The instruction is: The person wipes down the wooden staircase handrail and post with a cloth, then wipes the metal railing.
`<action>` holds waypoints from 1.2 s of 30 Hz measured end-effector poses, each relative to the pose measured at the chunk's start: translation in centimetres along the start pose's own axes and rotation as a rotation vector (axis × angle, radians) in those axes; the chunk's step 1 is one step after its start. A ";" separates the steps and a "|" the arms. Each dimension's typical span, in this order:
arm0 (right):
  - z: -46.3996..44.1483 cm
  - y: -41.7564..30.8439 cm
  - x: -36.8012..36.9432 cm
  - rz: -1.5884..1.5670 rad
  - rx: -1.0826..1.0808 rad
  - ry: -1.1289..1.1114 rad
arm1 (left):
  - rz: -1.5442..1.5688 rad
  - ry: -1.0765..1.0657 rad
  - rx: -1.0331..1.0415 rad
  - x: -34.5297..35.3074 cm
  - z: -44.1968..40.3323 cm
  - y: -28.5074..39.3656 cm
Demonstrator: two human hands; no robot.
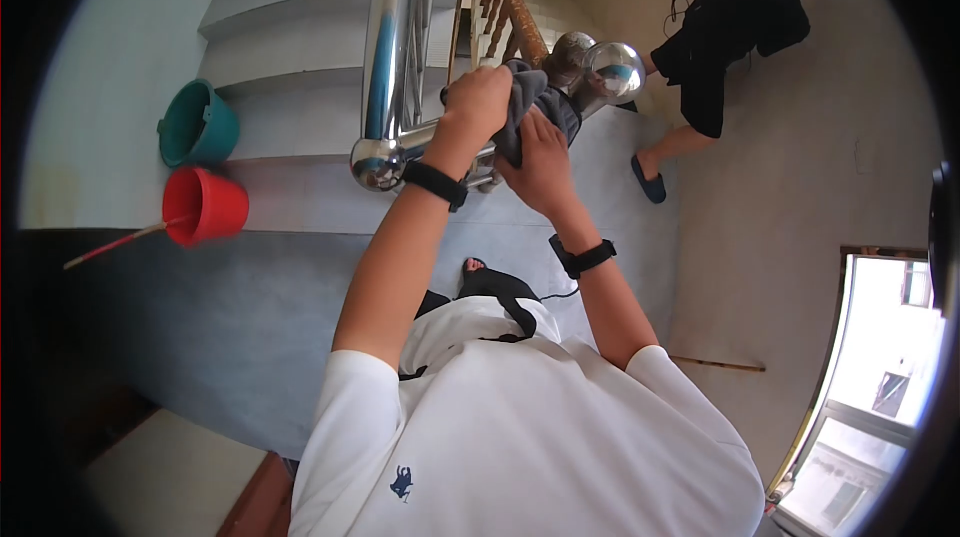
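A dark grey cloth (527,109) is wrapped over part of a shiny metal stair railing (392,47). My left hand (478,100) grips the cloth from the left, fingers curled into it. On its right side, my right hand (540,165) presses and holds the same cloth, fingers bent around it. Just beyond the cloth, a polished metal ball (613,73) caps the post. Another round metal knob (377,165) sits at the railing's lower left corner. The part of the rail under the cloth is hidden.
Stairs (290,57) rise on the left, with a green bucket (199,124) and a red bucket (206,207) holding a stick beside them. Behind the post runs a wooden banister (517,2). Another person (725,32) in dark clothes stands at the right wall. A window (870,357) is lower right.
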State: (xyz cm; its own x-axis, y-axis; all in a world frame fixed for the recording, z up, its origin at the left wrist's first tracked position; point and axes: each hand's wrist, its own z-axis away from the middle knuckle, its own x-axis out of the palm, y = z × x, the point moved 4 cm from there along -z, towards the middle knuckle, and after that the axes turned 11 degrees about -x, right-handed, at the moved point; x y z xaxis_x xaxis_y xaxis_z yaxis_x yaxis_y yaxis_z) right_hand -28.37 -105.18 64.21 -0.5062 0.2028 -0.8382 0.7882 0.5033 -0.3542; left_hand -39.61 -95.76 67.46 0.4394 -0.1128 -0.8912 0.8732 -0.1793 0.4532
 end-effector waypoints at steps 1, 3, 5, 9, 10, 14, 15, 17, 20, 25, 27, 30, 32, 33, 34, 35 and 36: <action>0.2 0.8 -0.7 -0.011 0.038 -0.010 | -0.010 -0.040 0.002 0.4 -0.5 1.0; 1.2 2.6 -1.1 0.053 0.060 0.012 | 0.053 0.062 0.029 1.7 -0.9 2.6; 2.1 2.9 -0.8 0.049 0.085 0.035 | 0.122 0.108 0.019 2.8 0.0 2.9; 2.1 -0.5 2.1 0.039 -0.057 0.170 | 0.082 0.246 -0.003 1.4 3.2 -0.6; 2.0 -1.7 2.8 -0.015 -0.077 0.160 | 0.030 0.300 -0.017 0.6 4.9 -1.5; 2.3 -6.0 3.7 -0.167 -0.166 0.150 | -0.003 0.203 -0.129 -2.0 8.8 -5.7; 2.4 -6.2 3.4 -0.281 -0.125 0.157 | -0.018 0.136 -0.133 -2.0 8.9 -6.1; 2.9 -5.7 2.9 -0.486 -0.098 0.199 | -0.046 0.011 -0.144 -2.2 8.8 -6.5; 3.9 -2.1 3.1 -0.660 -0.088 0.238 | 0.062 -0.406 -0.234 -4.6 8.6 -5.0; 8.0 2.4 0.9 -0.597 0.097 0.093 | -0.121 -0.420 -0.211 0.1 4.7 -3.2; 9.1 2.6 0.1 -0.566 0.103 0.088 | -0.120 -0.390 -0.206 2.1 2.1 -1.1; 9.9 2.7 -0.4 -0.593 0.124 0.074 | -0.074 -0.295 -0.164 3.7 -0.2 2.1; 10.5 3.8 -0.9 -0.616 0.153 0.065 | -0.071 -0.181 -0.096 4.8 -1.0 4.6; 10.9 4.4 -1.0 -0.630 0.166 0.063 | -0.071 -0.118 -0.059 5.0 -0.9 5.6; 11.6 4.6 -1.2 -0.652 0.181 0.049 | -0.069 -0.060 -0.036 5.3 -0.4 6.3; 11.9 4.9 -1.9 -0.611 0.154 0.073 | -0.130 -0.084 -0.038 5.6 -0.1 6.8; 11.9 5.1 -2.8 -0.540 0.186 0.015 | -0.076 -0.049 -0.031 6.1 0.2 6.3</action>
State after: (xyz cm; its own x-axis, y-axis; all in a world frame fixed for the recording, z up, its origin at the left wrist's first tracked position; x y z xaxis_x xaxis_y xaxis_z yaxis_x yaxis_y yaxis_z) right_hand -18.76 -113.20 59.77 -0.8581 -0.0290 -0.5126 0.4642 0.3829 -0.7987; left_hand -31.48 -97.77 64.93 0.3617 -0.1483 -0.9204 0.9099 -0.1589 0.3831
